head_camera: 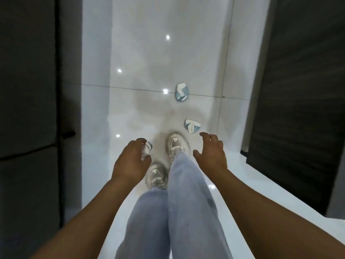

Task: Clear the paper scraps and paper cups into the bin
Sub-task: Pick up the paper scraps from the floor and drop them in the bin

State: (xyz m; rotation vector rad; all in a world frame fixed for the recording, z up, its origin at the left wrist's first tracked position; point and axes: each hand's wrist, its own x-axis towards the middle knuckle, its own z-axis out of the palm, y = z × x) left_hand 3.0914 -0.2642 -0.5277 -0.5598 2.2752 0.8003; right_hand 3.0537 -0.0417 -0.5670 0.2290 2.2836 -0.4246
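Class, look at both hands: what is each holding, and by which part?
The left hand grips a crushed paper cup around its side; the right hand holds nothing.

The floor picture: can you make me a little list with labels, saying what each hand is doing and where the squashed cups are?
left hand: grips a crumpled cup
right hand: open, holds nothing, fingers spread above the floor
near cup: flattened, on the floor just ahead of the right hand, not touched
far cup: flattened, lying further ahead on the tile line
floor: shiny white tiles
shoes: pale trainers, one ahead of the other
bin: not in view
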